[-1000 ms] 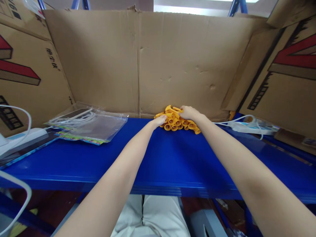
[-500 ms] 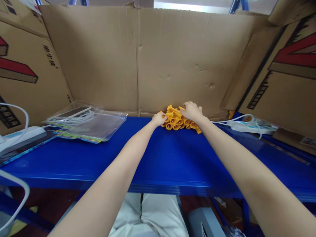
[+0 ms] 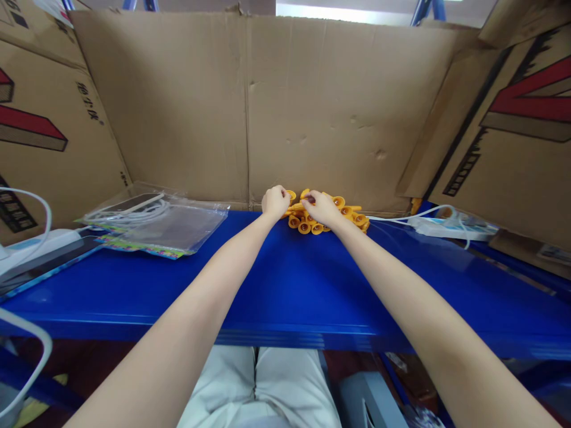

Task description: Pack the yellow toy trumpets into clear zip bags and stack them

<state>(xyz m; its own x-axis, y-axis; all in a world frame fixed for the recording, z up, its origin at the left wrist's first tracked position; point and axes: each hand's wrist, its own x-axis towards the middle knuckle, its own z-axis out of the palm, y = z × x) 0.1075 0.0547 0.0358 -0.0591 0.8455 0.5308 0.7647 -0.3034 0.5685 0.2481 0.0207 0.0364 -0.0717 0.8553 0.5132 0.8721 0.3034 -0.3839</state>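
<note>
Against the back cardboard, a heap of yellow trumpet-shaped plastic pieces [image 3: 304, 227] lies on the blue shelf, several with their flared round mouths facing me. My left hand [image 3: 274, 202] is at the heap's left end, its fingers closed on one yellow trumpet-shaped piece [image 3: 291, 194] whose flared end shows beside the fingertips. Over the top of the heap, my right hand [image 3: 322, 207] has its fingers pinched around another yellow piece [image 3: 304, 194]. Part of the heap is hidden behind the right hand.
Clear plastic sleeves [image 3: 187, 229] and a coiled white cable [image 3: 147, 213] lie to the left, near a white power strip [image 3: 44, 244]. Another white power strip [image 3: 446, 229] is at right. A cardboard wall [image 3: 312, 107] closes off the back of the blue shelf [image 3: 285, 285].
My right hand has moved left across the heap and pinches a piece. The left hand has shifted slightly left and up with a piece in it. More pieces show at the right.
</note>
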